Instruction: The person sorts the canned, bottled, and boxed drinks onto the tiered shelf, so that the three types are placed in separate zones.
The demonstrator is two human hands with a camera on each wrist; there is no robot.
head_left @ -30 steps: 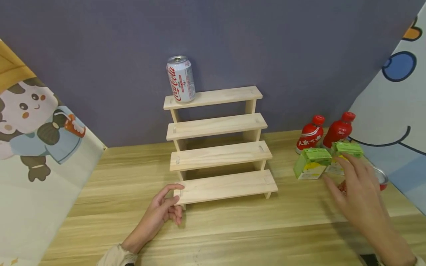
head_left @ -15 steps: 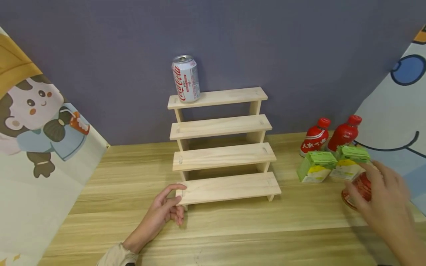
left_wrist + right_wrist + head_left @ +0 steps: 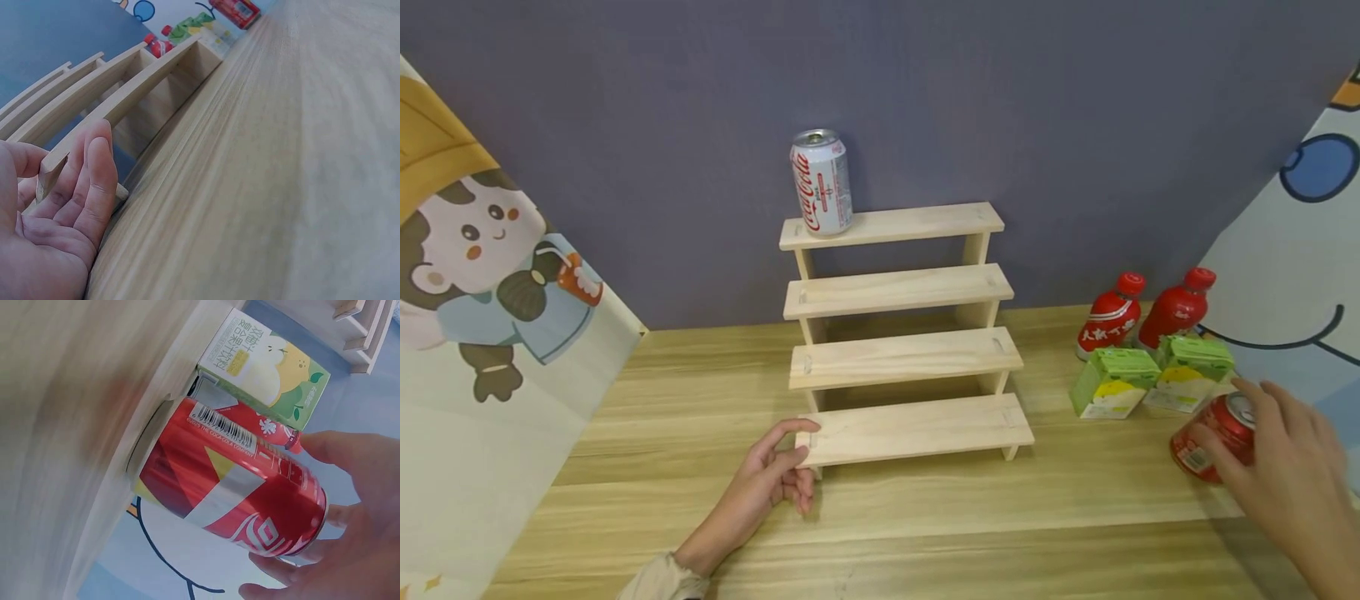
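Note:
In the head view, my left hand [image 3: 767,479] pinches the left end of the lowest step of a pale wooden stepped display shelf [image 3: 917,429]. The left wrist view shows its fingers [image 3: 100,169] under that board. A red Coca-Cola can [image 3: 1217,437] stands on the table at the right. My right hand [image 3: 1292,471] is spread around the can's near right side. In the right wrist view, the thumb [image 3: 331,450] and the fingers lie on either side of the red can [image 3: 231,481], near its top, without a closed grip. A white Coca-Cola can [image 3: 822,183] stands on the top step's left end.
Two green juice cartons [image 3: 1116,383] stand just behind the red can. Behind them are two red bottles [image 3: 1108,317] by the dark back wall [image 3: 1000,108]. Cartoon-printed panels [image 3: 497,267] bound the wooden table [image 3: 700,392] on both sides.
My right hand has moved right, from in front of the cartons to the red can, uncovering the cartons and more of the can. The left hand keeps its hold on the shelf.

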